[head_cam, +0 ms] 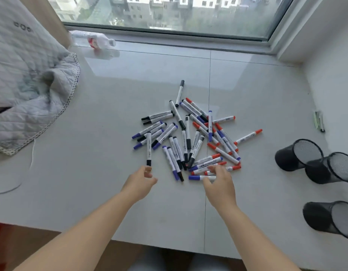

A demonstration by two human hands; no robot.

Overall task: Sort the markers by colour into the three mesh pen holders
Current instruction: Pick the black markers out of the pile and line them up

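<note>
A loose pile of red, blue and black markers (188,137) lies on the pale surface. My left hand (141,181) pinches the near black end of a black marker (148,147) at the pile's left edge. My right hand (221,183) reaches into the near side of the pile, thumb and fingers closing round a blue marker (195,178) among red ones. Three black mesh pen holders lie on their sides at the right, with nothing visible inside: one (290,156), a second touching it (319,172), and a third nearer me (321,217).
A quilted grey cloth (30,85) covers the left side, with a white cable (30,163) below it. A plastic bottle (95,41) lies by the window frame. Small pens (318,122) lie near the right wall. The surface's front edge (159,245) runs below my forearms.
</note>
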